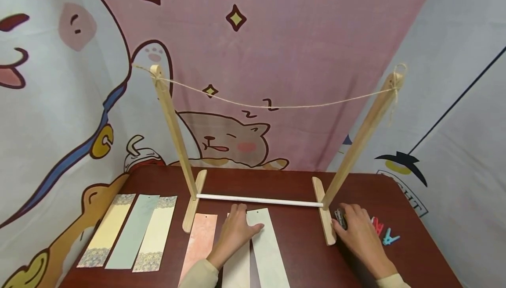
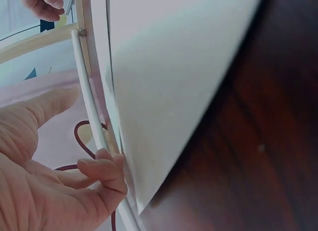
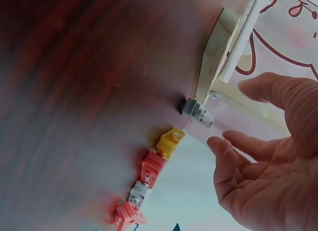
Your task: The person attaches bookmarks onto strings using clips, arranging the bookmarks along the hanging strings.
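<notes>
My left hand [image 1: 236, 232] is over a pale paper strip [image 1: 236, 272] in the middle of the table, fingertips at the strip's top end. Its thumb sticks out over the light green strip [image 1: 270, 248] beside it. In the left wrist view the left hand's fingers [image 2: 107, 179] bend close to a strip's edge, and the thumb is apart from them. My right hand [image 1: 361, 235] hovers beside a grey clothespin [image 3: 198, 112] near the stand's right foot. A gap separates right thumb and fingers. Along the table lie a yellow clothespin [image 3: 170, 142], red clothespins [image 3: 151, 167] and a blue clothespin [image 1: 390, 237].
A wooden stand has a left post [image 1: 174, 130], a right post [image 1: 361, 141], a white crossbar [image 1: 261, 200] and a sagging string [image 1: 257, 106]. A coral strip [image 1: 199, 239] lies left of my left hand. Several strips, including a grey-green strip [image 1: 132, 233], lie farther left.
</notes>
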A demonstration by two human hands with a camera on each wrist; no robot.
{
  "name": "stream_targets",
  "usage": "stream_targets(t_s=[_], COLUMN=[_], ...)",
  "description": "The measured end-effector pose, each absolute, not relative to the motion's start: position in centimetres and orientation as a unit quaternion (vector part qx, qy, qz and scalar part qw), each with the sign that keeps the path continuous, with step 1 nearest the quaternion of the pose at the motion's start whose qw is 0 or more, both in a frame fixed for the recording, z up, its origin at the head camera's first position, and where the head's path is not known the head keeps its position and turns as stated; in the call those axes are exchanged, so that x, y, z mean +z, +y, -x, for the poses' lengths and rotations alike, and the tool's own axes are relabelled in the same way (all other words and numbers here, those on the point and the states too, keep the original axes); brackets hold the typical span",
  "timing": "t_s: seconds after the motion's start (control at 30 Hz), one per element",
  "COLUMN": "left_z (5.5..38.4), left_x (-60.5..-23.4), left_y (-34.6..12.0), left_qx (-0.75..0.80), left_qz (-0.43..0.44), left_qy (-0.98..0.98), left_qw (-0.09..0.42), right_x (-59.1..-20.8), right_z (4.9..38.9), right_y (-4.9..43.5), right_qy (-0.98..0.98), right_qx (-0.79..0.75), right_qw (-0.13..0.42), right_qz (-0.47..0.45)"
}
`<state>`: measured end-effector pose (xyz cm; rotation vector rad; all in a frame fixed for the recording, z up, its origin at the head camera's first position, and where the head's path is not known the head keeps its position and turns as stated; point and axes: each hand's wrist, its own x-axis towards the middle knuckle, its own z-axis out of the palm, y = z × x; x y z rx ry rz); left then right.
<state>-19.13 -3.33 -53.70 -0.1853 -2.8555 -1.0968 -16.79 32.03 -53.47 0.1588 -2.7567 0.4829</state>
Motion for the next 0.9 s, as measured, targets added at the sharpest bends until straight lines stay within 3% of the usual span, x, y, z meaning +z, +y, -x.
stream_targets(t_s=[0.23,0.63,0.9], left_z=[19.7,19.9,21.0], left_x=[-54.7,-54.7,-58.2], left_y=[-3.5,-3.4,-4.2], left_qx=[-0.367,-0.384,-0.479], left_qz=[0.068,0.052,0.093], left_qy=[-0.927,-0.922,-0.872], left_qw=[0.044,-0.003,0.051], right_x=[-53.5,-53.8,-53.5], right_z=[17.4,17.9,18.5], right_y=[32.3,32.4,32.3], right_qy=[-0.971,-0.973,-0.978], right_qx=[0.163,0.171,0.165], right_qw=[0.170,0.142,0.100], right_qz=[-0.049,-0.064,-0.077])
